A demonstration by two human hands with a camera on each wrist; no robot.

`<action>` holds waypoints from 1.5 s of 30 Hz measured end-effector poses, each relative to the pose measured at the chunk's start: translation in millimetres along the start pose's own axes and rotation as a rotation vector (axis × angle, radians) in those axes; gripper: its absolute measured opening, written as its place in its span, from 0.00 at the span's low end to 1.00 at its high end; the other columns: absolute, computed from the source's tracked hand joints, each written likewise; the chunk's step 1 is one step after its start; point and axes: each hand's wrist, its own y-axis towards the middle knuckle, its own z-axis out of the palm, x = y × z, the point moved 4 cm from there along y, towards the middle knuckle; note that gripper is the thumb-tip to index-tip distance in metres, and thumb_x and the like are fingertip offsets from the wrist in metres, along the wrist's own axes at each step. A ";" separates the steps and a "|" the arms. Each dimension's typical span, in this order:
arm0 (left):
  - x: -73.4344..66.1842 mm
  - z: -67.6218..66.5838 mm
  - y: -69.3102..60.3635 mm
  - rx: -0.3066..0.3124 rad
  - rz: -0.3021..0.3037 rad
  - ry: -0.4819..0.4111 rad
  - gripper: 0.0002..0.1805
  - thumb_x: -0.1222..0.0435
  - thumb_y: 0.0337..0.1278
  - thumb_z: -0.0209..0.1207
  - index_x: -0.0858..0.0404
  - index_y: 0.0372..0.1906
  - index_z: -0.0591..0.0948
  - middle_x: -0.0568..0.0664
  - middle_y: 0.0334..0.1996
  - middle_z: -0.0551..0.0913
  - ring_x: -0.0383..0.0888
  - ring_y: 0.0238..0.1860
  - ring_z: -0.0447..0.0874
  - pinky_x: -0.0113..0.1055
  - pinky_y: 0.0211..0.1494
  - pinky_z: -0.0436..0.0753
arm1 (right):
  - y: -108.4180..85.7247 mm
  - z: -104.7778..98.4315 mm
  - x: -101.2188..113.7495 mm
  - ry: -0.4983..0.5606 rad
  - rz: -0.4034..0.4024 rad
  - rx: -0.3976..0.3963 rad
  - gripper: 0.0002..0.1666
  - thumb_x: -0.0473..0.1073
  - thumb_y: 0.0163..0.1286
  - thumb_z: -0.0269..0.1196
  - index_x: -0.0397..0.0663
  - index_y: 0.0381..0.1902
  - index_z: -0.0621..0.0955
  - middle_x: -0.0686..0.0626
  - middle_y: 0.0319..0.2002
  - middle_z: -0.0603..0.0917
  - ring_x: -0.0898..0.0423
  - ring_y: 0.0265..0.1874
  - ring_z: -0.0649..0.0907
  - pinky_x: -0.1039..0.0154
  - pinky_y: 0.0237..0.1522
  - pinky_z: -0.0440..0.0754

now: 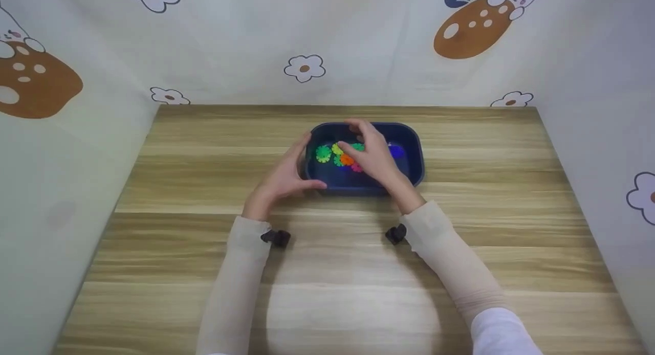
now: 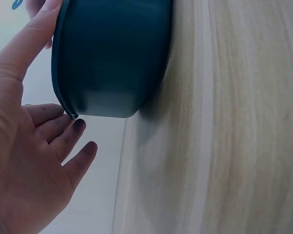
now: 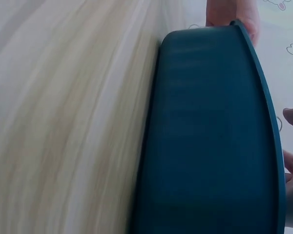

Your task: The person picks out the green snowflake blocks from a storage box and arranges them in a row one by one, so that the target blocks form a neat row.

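Note:
A dark blue plastic basin (image 1: 366, 190) stands on the table and holds several notched plastic discs. Among them are a green disc (image 1: 323, 154), an orange disc (image 1: 347, 159), a pink disc (image 1: 356, 168) and a blue disc (image 1: 397, 151). My left hand (image 1: 284, 176) rests against the basin's left end, thumb along the front rim; the left wrist view shows its lower fingers spread and fairly straight near the rim. Over the discs is my right hand (image 1: 376, 158), thumb and index finger apart, no disc visible between them. It hides part of the pile.
The wood-grain table (image 1: 204, 242) extends around the basin. Behind it hangs a pale curtain (image 1: 358, 38) printed with flowers and fruit shapes, and similar panels flank both sides. A small black camera (image 1: 279, 238) is fixed at the left wrist, another camera (image 1: 395, 234) at the right.

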 end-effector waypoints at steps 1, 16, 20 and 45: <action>0.4 0.1 0.2 -0.001 0.001 0.000 0.64 0.48 0.43 0.76 0.49 0.81 0.46 0.48 0.82 0.45 0.52 0.81 0.46 0.54 0.83 0.52 | 1.2 1.6 -0.5 0.023 0.011 0.006 0.32 0.45 0.70 0.65 0.38 0.67 0.71 0.37 0.66 0.74 0.42 0.66 0.74 0.46 0.71 0.73; -0.7 -0.8 -0.2 0.003 -0.012 0.004 0.65 0.48 0.44 0.76 0.49 0.81 0.45 0.47 0.82 0.44 0.51 0.82 0.45 0.54 0.83 0.51 | 12.7 17.1 -5.7 0.107 0.181 0.081 0.29 0.46 0.73 0.62 0.42 0.68 0.72 0.41 0.66 0.76 0.46 0.66 0.77 0.52 0.69 0.75; -0.4 0.1 -0.1 0.004 -0.009 0.009 0.65 0.48 0.44 0.76 0.50 0.81 0.45 0.48 0.82 0.45 0.52 0.82 0.45 0.54 0.83 0.51 | 14.2 21.1 -8.2 0.111 0.220 0.098 0.28 0.47 0.74 0.61 0.43 0.67 0.72 0.42 0.66 0.77 0.46 0.66 0.77 0.52 0.69 0.76; 1.1 0.8 -1.5 0.008 -0.006 0.004 0.64 0.48 0.46 0.75 0.48 0.81 0.45 0.47 0.82 0.44 0.51 0.82 0.44 0.52 0.83 0.51 | 28.9 46.8 -25.9 -0.007 0.392 0.227 0.24 0.40 0.69 0.64 0.40 0.62 0.78 0.40 0.62 0.81 0.46 0.58 0.81 0.53 0.64 0.79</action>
